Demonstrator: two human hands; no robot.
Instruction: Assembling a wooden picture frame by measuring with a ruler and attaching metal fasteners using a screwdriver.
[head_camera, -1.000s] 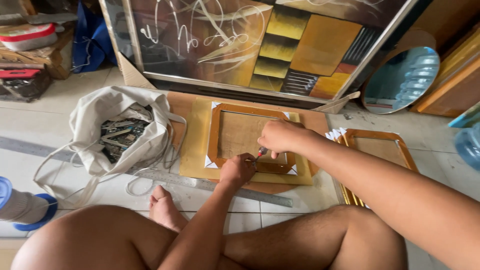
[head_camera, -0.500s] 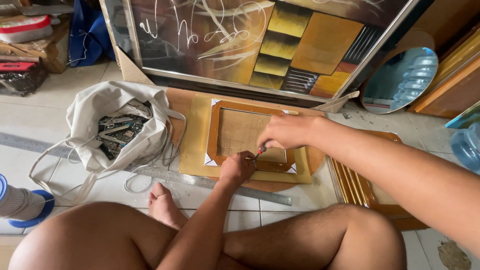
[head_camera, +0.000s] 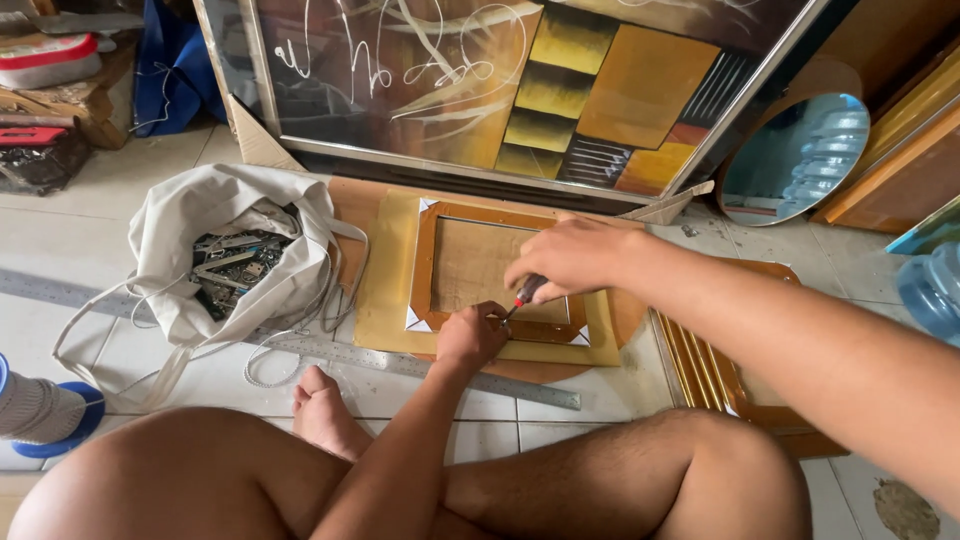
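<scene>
Little shifted since earlier frame. Right hand (head_camera: 572, 256) closed around screwdriver (head_camera: 524, 294), tip at lower rail of picture frame (head_camera: 497, 270) on floor; left hand (head_camera: 470, 334) pinching there. Fastening underway, remainder unclear.

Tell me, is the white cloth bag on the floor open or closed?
Open. The white cloth bag lies slumped on the tiled floor with its mouth spread wide, so the grey metal pieces inside are visible.

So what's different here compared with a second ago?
Very little. The right hand still grips the red-handled tool with its tip at the lower edge of the wooden frame, and the left hand still presses beside it. Only the camera view shifted slightly; the cloth bag and metal ruler stayed put.
</scene>
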